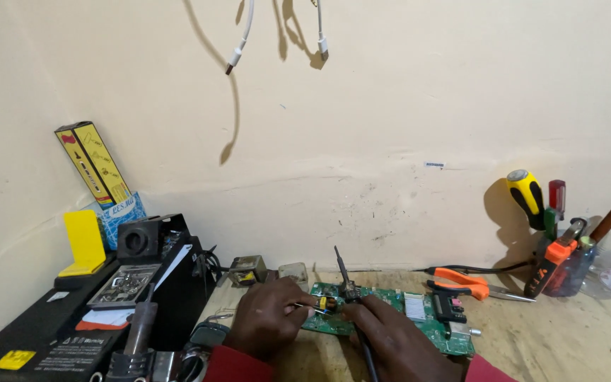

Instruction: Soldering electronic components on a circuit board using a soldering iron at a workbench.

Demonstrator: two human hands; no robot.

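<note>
Right grip point(383, 332) tight on soldering iron point(348, 290) — left grip point(270, 318) pinching tweezers point(305, 305) over green circuit board point(433, 329).

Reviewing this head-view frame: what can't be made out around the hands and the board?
- Solder joint: hidden behind the left hand and right hand.
- Iron: its handle end is cut off by the bottom edge.
- Small part at the left fingertips: too small to identify.
- Circuit board: its near edge is covered by both hands.

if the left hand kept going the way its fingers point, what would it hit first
The left hand points right, so it would likely first meet the small yellow part on the green circuit board, then the right hand. Depth is hard to judge.
</note>
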